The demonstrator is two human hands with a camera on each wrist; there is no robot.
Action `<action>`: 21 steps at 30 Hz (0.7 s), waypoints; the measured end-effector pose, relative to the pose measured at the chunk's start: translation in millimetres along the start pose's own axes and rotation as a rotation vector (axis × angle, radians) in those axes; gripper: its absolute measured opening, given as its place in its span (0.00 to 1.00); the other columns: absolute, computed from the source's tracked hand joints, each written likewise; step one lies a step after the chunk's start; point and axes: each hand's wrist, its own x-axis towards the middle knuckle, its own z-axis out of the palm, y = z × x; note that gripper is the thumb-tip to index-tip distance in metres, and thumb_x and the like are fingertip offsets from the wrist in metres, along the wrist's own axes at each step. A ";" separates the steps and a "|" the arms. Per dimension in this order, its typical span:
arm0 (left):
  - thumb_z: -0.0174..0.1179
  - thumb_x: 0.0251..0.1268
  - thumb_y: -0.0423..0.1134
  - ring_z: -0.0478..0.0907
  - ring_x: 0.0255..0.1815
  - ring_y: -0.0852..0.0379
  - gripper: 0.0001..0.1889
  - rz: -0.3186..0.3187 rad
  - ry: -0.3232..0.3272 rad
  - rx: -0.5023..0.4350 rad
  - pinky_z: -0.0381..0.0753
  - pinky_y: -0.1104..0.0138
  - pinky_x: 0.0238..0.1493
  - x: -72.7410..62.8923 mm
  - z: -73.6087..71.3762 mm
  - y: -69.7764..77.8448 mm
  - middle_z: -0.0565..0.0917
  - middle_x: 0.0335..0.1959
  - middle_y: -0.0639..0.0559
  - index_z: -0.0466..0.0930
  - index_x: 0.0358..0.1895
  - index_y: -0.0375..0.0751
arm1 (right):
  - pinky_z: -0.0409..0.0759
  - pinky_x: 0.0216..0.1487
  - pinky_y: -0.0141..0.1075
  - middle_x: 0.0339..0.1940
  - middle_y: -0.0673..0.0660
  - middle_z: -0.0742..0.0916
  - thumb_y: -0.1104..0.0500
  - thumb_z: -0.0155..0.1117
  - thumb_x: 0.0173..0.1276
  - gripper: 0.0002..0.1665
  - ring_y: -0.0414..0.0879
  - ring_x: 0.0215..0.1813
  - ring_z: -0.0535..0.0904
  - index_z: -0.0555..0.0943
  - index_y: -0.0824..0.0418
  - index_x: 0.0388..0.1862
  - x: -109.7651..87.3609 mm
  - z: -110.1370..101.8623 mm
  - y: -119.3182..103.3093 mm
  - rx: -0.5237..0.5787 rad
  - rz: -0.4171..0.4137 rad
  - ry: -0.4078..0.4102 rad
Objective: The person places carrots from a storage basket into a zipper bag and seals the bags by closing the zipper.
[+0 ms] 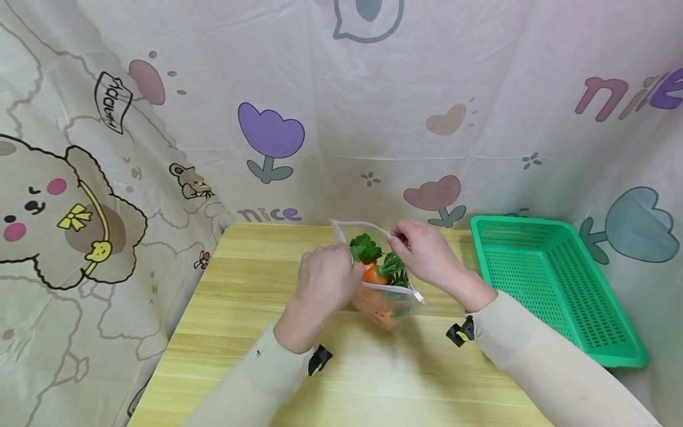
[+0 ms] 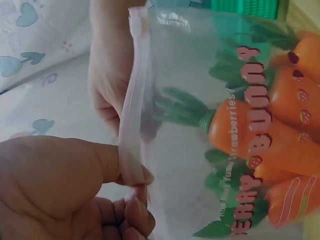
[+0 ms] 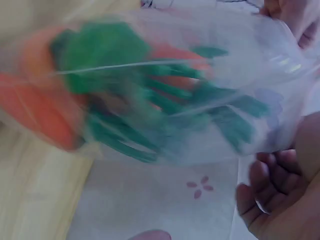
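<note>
A clear zip bag [image 1: 368, 299] with red printed lettering [image 2: 257, 115] is held up above the wooden table, its mouth spread. Inside lie several orange carrots [image 1: 375, 274] with green leafy tops [image 1: 364, 244]. My left hand [image 1: 328, 276] pinches the left side of the bag's rim between thumb and fingers. On the opposite side of the mouth, my right hand [image 1: 424, 249] grips the rim with curled fingers. A white slider [image 1: 419, 296] shows at the bag's front right corner. The right wrist view is blurred, with leaves and carrots seen through the plastic.
A green plastic basket [image 1: 523, 219] with perforated walls stands on the right of the wooden table [image 1: 240, 284]. Behind and to the left hangs a patterned cloth [image 1: 352, 107] with flowers and cartoon figures. Dark straps [image 1: 319, 360] sit at the wrists.
</note>
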 end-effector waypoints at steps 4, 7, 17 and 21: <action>0.57 0.78 0.47 0.71 0.25 0.51 0.20 0.014 0.043 -0.078 0.70 0.59 0.34 1.6 7.1 -9.4 0.71 0.19 0.54 0.73 0.23 0.48 | 0.77 0.37 0.43 0.33 0.53 0.85 0.58 0.63 0.78 0.08 0.46 0.33 0.77 0.83 0.58 0.37 0.8 -0.9 5.3 -0.065 -0.028 -0.048; 0.54 0.81 0.41 0.76 0.33 0.47 0.12 0.049 0.178 -0.124 0.75 0.56 0.40 11.9 7.4 -24.9 0.81 0.29 0.48 0.81 0.35 0.43 | 0.77 0.38 0.43 0.33 0.53 0.85 0.58 0.63 0.79 0.08 0.46 0.33 0.77 0.84 0.58 0.37 -0.1 -0.7 10.1 -0.068 -0.014 -0.055; 0.63 0.72 0.31 0.77 0.61 0.38 0.12 0.314 0.077 0.097 0.77 0.45 0.60 68.1 5.0 -75.5 0.87 0.55 0.44 0.89 0.54 0.45 | 0.76 0.40 0.42 0.33 0.52 0.85 0.57 0.65 0.78 0.08 0.46 0.35 0.77 0.85 0.58 0.39 0.8 1.4 5.0 -0.033 -0.036 -0.058; 0.65 0.74 0.38 0.76 0.60 0.41 0.06 0.314 0.033 0.117 0.77 0.46 0.57 71.2 2.5 -77.7 0.87 0.51 0.49 0.90 0.48 0.46 | 0.73 0.36 0.40 0.31 0.52 0.83 0.50 0.64 0.79 0.13 0.46 0.33 0.75 0.83 0.58 0.39 -10.8 -4.7 4.8 0.011 0.095 -0.037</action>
